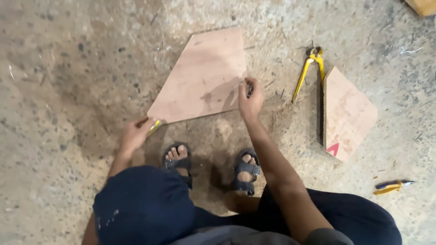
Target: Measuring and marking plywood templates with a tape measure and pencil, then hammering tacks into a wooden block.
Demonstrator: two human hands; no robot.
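Note:
I squat over a four-sided piece of plywood (204, 77) lying flat on the concrete floor. My left hand (135, 135) is at the board's near left corner and is closed around a small yellow object (155, 126), possibly the end of a tape measure. My right hand (250, 100) rests at the board's near right corner and grips a dark pencil or marker (250, 90) with its tip on the edge. My sandalled feet (178, 159) are just below the board.
Yellow-handled pincers (309, 70) lie right of the board. Beside them is a smaller plywood offcut (347, 113) with a red mark. A blue-and-yellow tool (390, 186) lies at the right. A wooden block corner (424, 7) shows top right.

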